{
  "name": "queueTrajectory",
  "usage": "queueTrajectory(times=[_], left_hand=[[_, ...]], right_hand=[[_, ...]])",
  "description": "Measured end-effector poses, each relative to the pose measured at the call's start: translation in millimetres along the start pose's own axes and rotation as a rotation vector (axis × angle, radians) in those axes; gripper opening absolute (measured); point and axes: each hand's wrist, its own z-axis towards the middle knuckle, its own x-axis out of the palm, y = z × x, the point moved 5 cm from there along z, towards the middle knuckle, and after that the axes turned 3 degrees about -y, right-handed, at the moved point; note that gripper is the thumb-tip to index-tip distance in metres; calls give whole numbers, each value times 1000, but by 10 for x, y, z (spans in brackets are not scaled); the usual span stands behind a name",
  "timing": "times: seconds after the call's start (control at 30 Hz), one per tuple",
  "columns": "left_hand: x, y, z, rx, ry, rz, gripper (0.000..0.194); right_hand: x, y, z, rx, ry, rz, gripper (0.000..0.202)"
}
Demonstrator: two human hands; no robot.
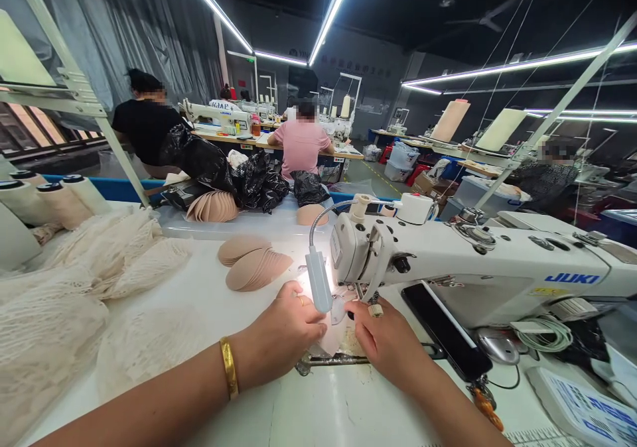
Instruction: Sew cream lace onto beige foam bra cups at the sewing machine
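Observation:
A small pale pink piece of sheer fabric (329, 342) lies under the needle area of a white sewing machine (423, 248). My left hand (283, 327), with a ring and a gold bangle, is closed with thumb and finger on the fabric's left edge. On the right side, my right hand (385, 337) has its fingers curled in by the presser foot, partly behind a knob; what they hold is hidden. A grey lamp (317, 280) on a bendy neck lights the spot and covers part of the fabric.
Beige bra cups (259, 268) are stacked behind my left hand. Cream lace (60, 308) is heaped at left, near thread cones (64, 201). A phone (448, 331), a mouse (497, 346) and a white box (582, 404) lie at right. Co-workers (301, 138) sit beyond.

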Motion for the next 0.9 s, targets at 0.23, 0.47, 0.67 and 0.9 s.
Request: queueTrajectory(times=[0.23,0.47,0.67,0.9], left_hand=[[55,3,7,-10,3,23,25],[14,-19,23,-4,0,-32,26],[-13,-45,21,0,-37,-51,28],[65,13,-5,-25,-4,-22,33]], right_hand=[[-59,-40,31,67,-115,113,29],[-31,-64,11,65,-106,129,28],[-36,-52,21,39,-120,117,27],[-84,29,20,-4,-36,93,30]])
